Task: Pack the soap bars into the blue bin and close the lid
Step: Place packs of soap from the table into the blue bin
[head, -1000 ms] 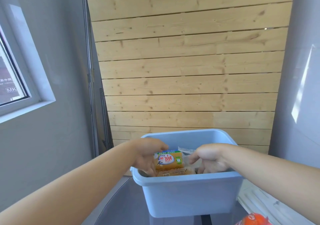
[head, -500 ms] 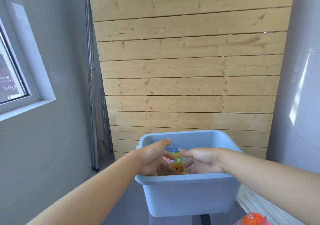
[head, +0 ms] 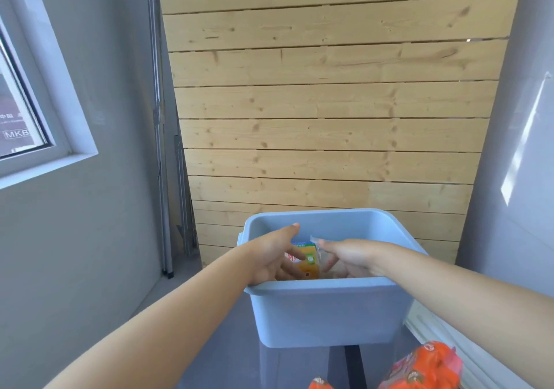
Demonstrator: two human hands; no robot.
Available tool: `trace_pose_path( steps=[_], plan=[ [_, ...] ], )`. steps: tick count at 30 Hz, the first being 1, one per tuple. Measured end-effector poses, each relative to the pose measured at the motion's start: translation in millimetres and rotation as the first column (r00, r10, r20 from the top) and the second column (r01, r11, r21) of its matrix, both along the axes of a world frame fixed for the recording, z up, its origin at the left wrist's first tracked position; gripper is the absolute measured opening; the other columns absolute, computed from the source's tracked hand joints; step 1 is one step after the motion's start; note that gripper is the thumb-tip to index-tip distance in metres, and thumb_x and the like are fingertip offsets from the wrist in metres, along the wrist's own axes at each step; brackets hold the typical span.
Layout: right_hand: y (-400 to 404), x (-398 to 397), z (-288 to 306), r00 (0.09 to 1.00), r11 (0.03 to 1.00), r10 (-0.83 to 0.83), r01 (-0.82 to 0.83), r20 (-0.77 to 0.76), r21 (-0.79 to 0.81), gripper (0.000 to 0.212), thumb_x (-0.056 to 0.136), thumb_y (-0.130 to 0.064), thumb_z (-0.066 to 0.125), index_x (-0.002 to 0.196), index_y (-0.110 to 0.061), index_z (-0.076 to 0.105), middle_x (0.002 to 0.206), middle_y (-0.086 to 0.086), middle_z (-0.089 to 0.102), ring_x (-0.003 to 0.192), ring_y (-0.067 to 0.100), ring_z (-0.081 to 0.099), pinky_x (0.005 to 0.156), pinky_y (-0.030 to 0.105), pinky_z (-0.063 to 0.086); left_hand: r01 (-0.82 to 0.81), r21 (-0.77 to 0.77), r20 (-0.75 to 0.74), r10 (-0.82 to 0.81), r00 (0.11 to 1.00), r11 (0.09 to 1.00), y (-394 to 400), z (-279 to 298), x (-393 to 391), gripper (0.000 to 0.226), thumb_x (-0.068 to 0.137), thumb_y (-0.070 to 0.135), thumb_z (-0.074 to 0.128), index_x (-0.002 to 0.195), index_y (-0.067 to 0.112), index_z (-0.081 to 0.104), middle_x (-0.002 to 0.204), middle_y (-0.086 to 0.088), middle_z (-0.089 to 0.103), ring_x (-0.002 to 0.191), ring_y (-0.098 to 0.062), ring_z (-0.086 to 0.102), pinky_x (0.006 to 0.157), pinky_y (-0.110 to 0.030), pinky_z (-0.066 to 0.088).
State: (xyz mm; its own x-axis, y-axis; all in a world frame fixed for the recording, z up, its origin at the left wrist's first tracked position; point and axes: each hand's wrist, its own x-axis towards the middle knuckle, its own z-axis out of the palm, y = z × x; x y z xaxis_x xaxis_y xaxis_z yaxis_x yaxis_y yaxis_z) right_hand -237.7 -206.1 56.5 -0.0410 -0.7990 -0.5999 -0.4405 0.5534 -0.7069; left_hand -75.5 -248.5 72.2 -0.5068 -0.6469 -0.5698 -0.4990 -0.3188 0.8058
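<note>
Through the window I read "MKB" in white letters on a sign outside, with small unreadable characters above it. The soap bar wrapper carries print I can't make out.

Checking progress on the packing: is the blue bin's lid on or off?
Off. The blue bin is open at the top, with both hands reaching inside around an orange soap bar. No lid is identifiable.

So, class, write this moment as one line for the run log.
left hand: touching soap bar | right hand: inside blue bin, fingers hidden | lid: not on
</note>
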Motion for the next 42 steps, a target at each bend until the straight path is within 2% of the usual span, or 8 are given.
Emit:
trace_pose_path(
  steps=[4, 8, 13, 17, 24, 28, 33, 42],
  plan=[
    [5, 2, 6, 0.982, 0.981, -0.020, -0.017, -0.186, -0.193, 0.045, 0.096, -0.049, 0.032, 0.087, -0.017, 0.062, 0.085, 0.008, 0.066, 0.081, 0.025, 0.063, 0.075, 0.031, 0.049, -0.095, -0.114, -0.080, 0.086, 0.993, 0.989, 7, 6, 5, 0.054, 0.097, 0.052, 0.029, 0.113, 0.010, 0.059, 0.109, -0.017, 0.066, 0.099, -0.031, 0.066, 0.093, -0.038, 0.050],
    [21, 3, 22, 0.995, 0.911, -0.075, 0.041, -0.067, -0.410, 0.028, 0.097, -0.029, 0.039, 0.088, -0.012, 0.061, 0.082, 0.006, 0.068, 0.071, 0.020, 0.066, 0.068, 0.029, 0.052, -0.119, -0.216, -0.136, 0.091, 0.987, 0.969, 24, 17, 7, 0.045, 0.097, 0.048, 0.034, 0.098, 0.015, 0.065, 0.101, -0.010, 0.072, 0.092, -0.024, 0.070, 0.082, -0.034, 0.056],
    [68, 7, 43, 0.982, 0.788, -0.103, -0.017, -0.159, -0.616, 0.021, 0.091, -0.018, 0.047, 0.079, -0.020, 0.064, 0.079, -0.006, 0.069, 0.081, 0.012, 0.065, 0.081, 0.031, 0.052, -0.138, -0.378, -0.243, 0.046, 0.969, 0.916, 65, 26, 11, 0.026, 0.093, 0.028, 0.045, 0.090, 0.019, 0.069, 0.083, 0.001, 0.074, 0.078, -0.015, 0.072, 0.085, -0.032, 0.056],
    [120, 10, 43, 0.955, 0.710, -0.139, -0.087, -0.260, -0.699, 0.018, 0.089, -0.020, 0.052, 0.081, -0.022, 0.068, 0.087, -0.008, 0.072, 0.090, 0.016, 0.066, 0.079, 0.034, 0.050, -0.140, -0.458, -0.289, 0.002, 0.957, 0.878, 105, 26, 15, 0.026, 0.093, 0.019, 0.044, 0.087, 0.021, 0.069, 0.077, 0.007, 0.073, 0.071, -0.008, 0.069, 0.082, -0.030, 0.054],
    [189, -3, 7, 0.930, 0.690, -0.255, -0.016, -0.264, -0.724, 0.024, 0.089, -0.020, 0.054, 0.075, -0.035, 0.066, 0.083, -0.020, 0.068, 0.082, 0.004, 0.063, 0.073, 0.023, 0.046, -0.047, -0.385, -0.258, -0.058, 0.964, 0.922, 156, -5, 7, 0.028, 0.094, 0.010, 0.041, 0.086, 0.021, 0.066, 0.083, 0.003, 0.070, 0.070, -0.009, 0.067, 0.075, -0.024, 0.054],
    [203, -18, -21, 0.883, 0.729, -0.309, -0.018, -0.352, -0.685, 0.013, 0.087, -0.027, 0.058, 0.096, -0.032, 0.066, 0.108, -0.008, 0.062, 0.106, 0.010, 0.054, 0.083, 0.022, 0.039, -0.041, -0.306, -0.220, -0.028, 0.975, 0.951, 166, -29, -8, 0.026, 0.095, 0.011, 0.041, 0.091, 0.020, 0.065, 0.096, -0.001, 0.067, 0.079, -0.013, 0.065, 0.075, -0.024, 0.052],
    [202, -25, -34, 0.869, 0.850, -0.222, -0.051, -0.443, -0.525, 0.047, 0.073, -0.055, 0.064, 0.116, -0.036, 0.057, 0.123, -0.002, 0.052, 0.114, 0.014, 0.050, 0.100, 0.035, 0.042, -0.091, -0.248, -0.194, 0.043, 0.980, 0.965, 166, -50, -23, 0.025, 0.096, 0.014, 0.041, 0.098, 0.019, 0.065, 0.111, -0.007, 0.064, 0.095, -0.018, 0.063, 0.083, -0.030, 0.053],
    [194, -15, -42, 0.879, 0.785, -0.337, 0.064, -0.338, -0.616, 0.031, 0.063, -0.036, 0.076, 0.086, -0.036, 0.056, 0.082, -0.014, 0.063, 0.071, 0.001, 0.059, 0.062, 0.023, 0.048, -0.097, -0.290, -0.178, 0.046, 0.983, 0.952, 151, -66, -15, 0.026, 0.095, 0.016, 0.045, 0.090, 0.031, 0.066, 0.108, 0.002, 0.063, 0.104, -0.015, 0.060, 0.083, -0.029, 0.052]
  ],
)
